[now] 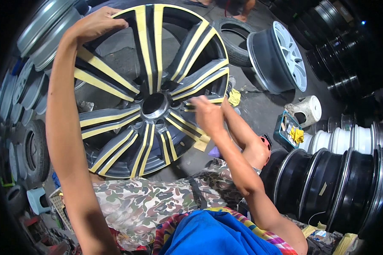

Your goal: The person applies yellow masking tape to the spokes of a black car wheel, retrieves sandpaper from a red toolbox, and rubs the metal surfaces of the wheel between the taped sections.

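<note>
A large dark alloy wheel [155,105] faces up in front of me, its spoke faces and rim edge covered with strips of pale yellow masking tape. At the wheel's far left edge, my left hand [100,25] is closed around the rim, with the thumb along the taped lip. My right hand [208,114] is closed over the spokes right of the hub, slightly blurred. Whatever its fingers may hold is too small or hidden to make out. A loose taped flap [202,143] sticks out at the near right of the rim.
A silver-grey wheel [280,59] and a tyre [234,40] are at the far right. Nearer are a teal basket [280,131] with a yellow cloth, a white bucket [308,109] and a row of black rims [319,182]. More rims and a tyre [35,151] line the left.
</note>
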{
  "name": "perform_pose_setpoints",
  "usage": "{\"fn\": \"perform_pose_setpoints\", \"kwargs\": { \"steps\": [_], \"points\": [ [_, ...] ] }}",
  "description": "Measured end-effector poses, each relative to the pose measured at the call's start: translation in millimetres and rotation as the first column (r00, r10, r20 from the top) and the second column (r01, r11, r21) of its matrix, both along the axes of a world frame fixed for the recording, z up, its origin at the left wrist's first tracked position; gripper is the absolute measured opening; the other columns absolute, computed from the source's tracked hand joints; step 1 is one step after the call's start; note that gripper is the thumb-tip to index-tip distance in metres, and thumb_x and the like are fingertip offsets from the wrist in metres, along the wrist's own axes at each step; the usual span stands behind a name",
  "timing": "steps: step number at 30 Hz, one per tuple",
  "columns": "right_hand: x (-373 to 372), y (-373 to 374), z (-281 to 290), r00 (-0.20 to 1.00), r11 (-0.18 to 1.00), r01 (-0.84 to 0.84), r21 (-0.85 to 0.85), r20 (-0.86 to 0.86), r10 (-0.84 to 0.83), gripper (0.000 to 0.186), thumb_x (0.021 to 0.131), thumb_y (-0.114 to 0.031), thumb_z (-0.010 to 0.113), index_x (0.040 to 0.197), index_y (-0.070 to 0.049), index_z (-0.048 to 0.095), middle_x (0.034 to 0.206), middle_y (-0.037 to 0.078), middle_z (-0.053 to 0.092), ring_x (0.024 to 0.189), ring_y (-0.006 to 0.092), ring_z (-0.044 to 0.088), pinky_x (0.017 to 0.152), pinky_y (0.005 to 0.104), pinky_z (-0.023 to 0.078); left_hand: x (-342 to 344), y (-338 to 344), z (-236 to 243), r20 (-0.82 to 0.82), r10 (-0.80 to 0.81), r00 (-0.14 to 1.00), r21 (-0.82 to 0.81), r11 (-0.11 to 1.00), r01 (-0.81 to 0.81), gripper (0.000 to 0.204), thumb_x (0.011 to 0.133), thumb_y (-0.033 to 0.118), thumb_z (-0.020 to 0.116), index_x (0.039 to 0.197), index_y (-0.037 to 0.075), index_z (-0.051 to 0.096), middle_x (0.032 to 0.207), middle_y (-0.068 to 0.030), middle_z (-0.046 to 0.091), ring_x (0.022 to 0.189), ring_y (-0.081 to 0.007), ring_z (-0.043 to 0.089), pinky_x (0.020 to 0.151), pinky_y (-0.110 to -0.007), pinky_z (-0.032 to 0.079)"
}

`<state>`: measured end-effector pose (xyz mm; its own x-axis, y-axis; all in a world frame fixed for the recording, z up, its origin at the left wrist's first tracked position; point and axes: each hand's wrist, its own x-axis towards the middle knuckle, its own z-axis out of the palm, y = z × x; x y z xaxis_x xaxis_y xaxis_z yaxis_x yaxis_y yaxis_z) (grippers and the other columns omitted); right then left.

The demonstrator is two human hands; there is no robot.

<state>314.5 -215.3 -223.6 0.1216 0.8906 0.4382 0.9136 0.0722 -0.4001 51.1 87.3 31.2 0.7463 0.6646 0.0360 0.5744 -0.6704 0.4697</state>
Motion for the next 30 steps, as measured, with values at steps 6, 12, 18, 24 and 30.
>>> {"fn": "perform_pose_setpoints", "kwargs": {
  "steps": [6,12,18,24,30],
  "points": [
    [27.5,-15.4,-29.3,0.99,0.988,0.116,0.106,-0.092,-0.107,0.04,0.086,0.009,0.063,0.12,-0.007,0.074,0.117,0.013,0.076,0.097,0.0357,0.075,0.084,0.0442,0.061,-2.4,-2.3,1.2,0.09,-0.034,0.995,-0.021,0.999,0.036,0.035,0.102,0.03,0.069,0.11,-0.003,0.074,0.091,0.0009,0.065,0.086,-0.0104,0.056,0.086,-0.028,0.047],
    [33.8,-13.8,-35.0,0.992,0.995,0.088,0.055,-0.093,-0.082,0.047,0.08,0.008,0.067,0.123,-0.01,0.071,0.118,0.013,0.073,0.098,0.0395,0.074,0.084,0.0475,0.061,7.6,-10.5,16.4,-0.043,0.023,0.999,-0.088,0.996,-0.027,0.037,0.102,0.03,0.07,0.114,-0.005,0.074,0.09,0.0018,0.064,0.084,-0.0087,0.053,0.084,-0.027,0.047],
    [70.9,-9.2,-42.2,0.983,0.984,0.18,0.014,0.025,-0.18,0.046,0.08,0.009,0.066,0.121,-0.009,0.074,0.111,0.014,0.074,0.099,0.039,0.074,0.086,0.049,0.06,4.3,-5.2,8.1,0.069,0.003,0.998,-0.128,0.992,0.006,0.035,0.102,0.028,0.069,0.111,-0.005,0.074,0.091,0.0017,0.064,0.086,-0.0085,0.053,0.085,-0.027,0.047],
    [109.2,-3.7,-23.4,1.0,0.961,0.023,-0.275,0.026,-0.017,0.04,0.082,0.007,0.065,0.117,-0.008,0.078,0.105,0.015,0.074,0.102,0.0391,0.072,0.087,0.0491,0.059,0.7,2.0,1.9,0.03,-0.023,0.999,-0.069,0.997,0.025,0.035,0.103,0.029,0.07,0.114,-0.004,0.075,0.096,0.0011,0.067,0.09,-0.0079,0.056,0.089,-0.026,0.048],
    [113.9,6.4,-28.6,0.999,0.976,0.017,-0.217,0.043,-0.008,0.037,0.081,0.005,0.065,0.114,-0.007,0.077,0.106,0.015,0.074,0.1,0.0409,0.072,0.087,0.0503,0.059,6.5,2.6,4.9,0.02,-0.029,0.999,-0.084,0.996,0.031,0.035,0.102,0.03,0.071,0.119,0.0,0.078,0.097,0.0,0.07,0.091,-0.0087,0.059,0.092,-0.025,0.048]
  ]
}}
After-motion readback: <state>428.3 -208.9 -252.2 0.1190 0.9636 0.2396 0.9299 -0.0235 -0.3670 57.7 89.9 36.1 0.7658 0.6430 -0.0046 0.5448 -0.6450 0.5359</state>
